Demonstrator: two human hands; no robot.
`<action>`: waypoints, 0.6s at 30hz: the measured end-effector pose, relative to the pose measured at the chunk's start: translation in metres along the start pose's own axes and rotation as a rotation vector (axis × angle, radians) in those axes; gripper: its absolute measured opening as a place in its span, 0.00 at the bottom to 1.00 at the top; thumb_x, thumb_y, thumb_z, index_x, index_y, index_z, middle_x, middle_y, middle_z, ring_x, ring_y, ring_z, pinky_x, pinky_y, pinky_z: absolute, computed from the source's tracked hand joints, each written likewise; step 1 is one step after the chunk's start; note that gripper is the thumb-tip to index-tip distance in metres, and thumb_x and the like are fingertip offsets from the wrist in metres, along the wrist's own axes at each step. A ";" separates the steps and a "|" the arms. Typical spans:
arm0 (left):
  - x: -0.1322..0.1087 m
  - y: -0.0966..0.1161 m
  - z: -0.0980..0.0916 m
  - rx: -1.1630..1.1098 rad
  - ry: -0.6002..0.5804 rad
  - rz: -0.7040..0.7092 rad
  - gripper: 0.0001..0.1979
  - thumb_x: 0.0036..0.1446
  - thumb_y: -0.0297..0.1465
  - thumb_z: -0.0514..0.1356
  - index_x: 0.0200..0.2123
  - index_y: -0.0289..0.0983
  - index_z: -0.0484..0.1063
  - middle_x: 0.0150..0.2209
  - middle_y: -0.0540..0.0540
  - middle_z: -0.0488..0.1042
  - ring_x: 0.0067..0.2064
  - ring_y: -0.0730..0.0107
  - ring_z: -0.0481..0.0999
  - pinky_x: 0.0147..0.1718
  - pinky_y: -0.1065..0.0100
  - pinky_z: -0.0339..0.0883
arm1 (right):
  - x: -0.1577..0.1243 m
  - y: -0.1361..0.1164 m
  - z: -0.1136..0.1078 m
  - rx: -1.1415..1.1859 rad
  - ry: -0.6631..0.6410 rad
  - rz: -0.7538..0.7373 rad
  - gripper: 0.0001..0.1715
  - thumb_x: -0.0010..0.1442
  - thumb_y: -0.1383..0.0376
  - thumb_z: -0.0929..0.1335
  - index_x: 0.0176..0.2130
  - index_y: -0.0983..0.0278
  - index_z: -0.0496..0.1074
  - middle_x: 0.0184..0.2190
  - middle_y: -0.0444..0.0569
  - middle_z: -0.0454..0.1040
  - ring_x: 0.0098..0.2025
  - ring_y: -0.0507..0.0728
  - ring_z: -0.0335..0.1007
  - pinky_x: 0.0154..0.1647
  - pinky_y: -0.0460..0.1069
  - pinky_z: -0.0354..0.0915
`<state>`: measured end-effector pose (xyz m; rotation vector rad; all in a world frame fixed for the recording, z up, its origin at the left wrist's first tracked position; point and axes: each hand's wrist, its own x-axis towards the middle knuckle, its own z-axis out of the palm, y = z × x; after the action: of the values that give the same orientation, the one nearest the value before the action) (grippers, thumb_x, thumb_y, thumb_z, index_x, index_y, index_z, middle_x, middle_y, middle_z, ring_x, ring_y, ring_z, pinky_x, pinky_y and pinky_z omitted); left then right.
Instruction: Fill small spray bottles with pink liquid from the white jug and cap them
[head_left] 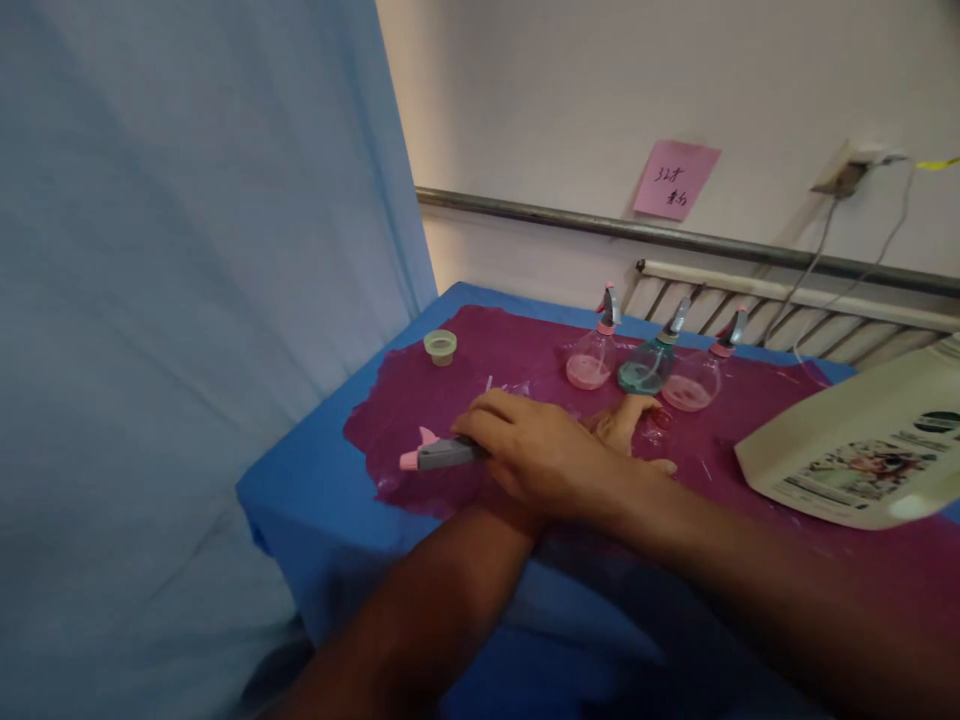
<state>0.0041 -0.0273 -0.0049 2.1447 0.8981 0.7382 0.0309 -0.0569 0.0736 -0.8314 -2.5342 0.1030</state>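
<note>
My right hand [529, 445] is closed around a grey and pink spray head [450, 454], its pink tip pointing left. Crossing beneath it, my left arm reaches to the right. My left hand [622, 425] is partly covered by the right wrist. Its thumb and a finger curve about a small clear piece with a red rim [660, 420], whose kind I cannot make out. Just behind stand three clear spray bottles: one with pink liquid [589, 368], one with green liquid [645, 370], and another with pink liquid [691, 385].
A large pale jug [847, 440] with a printed label leans at the right. A small light-green cup [440, 347] sits at the back left of the purple sheet [405, 400] on the blue-covered table [300, 460]. A blue curtain [187, 300] hangs at left; a metal pipe [540, 212] runs along the wall.
</note>
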 end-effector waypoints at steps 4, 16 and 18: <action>0.008 -0.004 0.001 -0.066 -0.056 0.088 0.46 0.57 0.41 0.81 0.75 0.46 0.68 0.71 0.39 0.80 0.71 0.41 0.82 0.69 0.52 0.76 | 0.052 0.000 0.025 -0.142 -0.225 0.025 0.15 0.81 0.70 0.62 0.57 0.63 0.77 0.51 0.53 0.78 0.41 0.58 0.73 0.37 0.52 0.65; 0.014 -0.019 0.012 -0.083 -0.005 0.213 0.43 0.59 0.42 0.79 0.72 0.42 0.67 0.67 0.32 0.81 0.66 0.29 0.84 0.63 0.44 0.80 | 0.069 0.000 0.064 -0.159 -0.395 0.237 0.20 0.77 0.72 0.62 0.63 0.66 0.72 0.60 0.60 0.78 0.51 0.64 0.83 0.45 0.56 0.76; 0.015 -0.016 0.011 -0.081 -0.032 0.187 0.43 0.59 0.42 0.79 0.72 0.42 0.67 0.67 0.32 0.80 0.68 0.29 0.83 0.64 0.43 0.79 | 0.065 -0.002 0.061 -0.163 -0.405 0.219 0.20 0.77 0.72 0.63 0.64 0.66 0.72 0.62 0.60 0.78 0.55 0.65 0.82 0.47 0.56 0.76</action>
<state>0.0148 -0.0112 -0.0205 2.1817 0.6459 0.8162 -0.0438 -0.0168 0.0460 -1.2630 -2.8436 0.1498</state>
